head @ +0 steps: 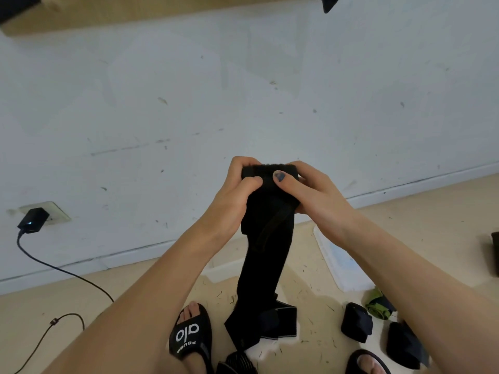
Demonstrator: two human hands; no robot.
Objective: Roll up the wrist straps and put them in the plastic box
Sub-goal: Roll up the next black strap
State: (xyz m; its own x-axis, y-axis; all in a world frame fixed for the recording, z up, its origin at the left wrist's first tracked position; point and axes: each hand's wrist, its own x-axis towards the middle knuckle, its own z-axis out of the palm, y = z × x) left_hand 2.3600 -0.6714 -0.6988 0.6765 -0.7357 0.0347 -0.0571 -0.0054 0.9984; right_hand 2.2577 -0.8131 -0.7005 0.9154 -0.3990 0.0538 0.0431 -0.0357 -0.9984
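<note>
A long black wrist strap [263, 255] hangs down in front of me, its top end rolled into a small coil. My left hand [237, 195] grips the coil's left side, fingers curled over it. My right hand [310, 195] grips the right side, thumb pressed on the roll. The strap's tail reaches the floor. The clear plastic box [337, 263] lies on the floor behind my right forearm, partly hidden. Rolled black straps [356, 322] and a green one [376, 306] lie on the floor at the right. Another black strap [278, 323] lies flat below.
A white wall [243, 90] fills the upper view. A black charger [32, 220] sits in a wall socket at the left, its cable [62, 271] trailing over the beige floor. My feet in black slides [190, 336] stand at the bottom edge. A dark object [494, 255] shows at the right edge.
</note>
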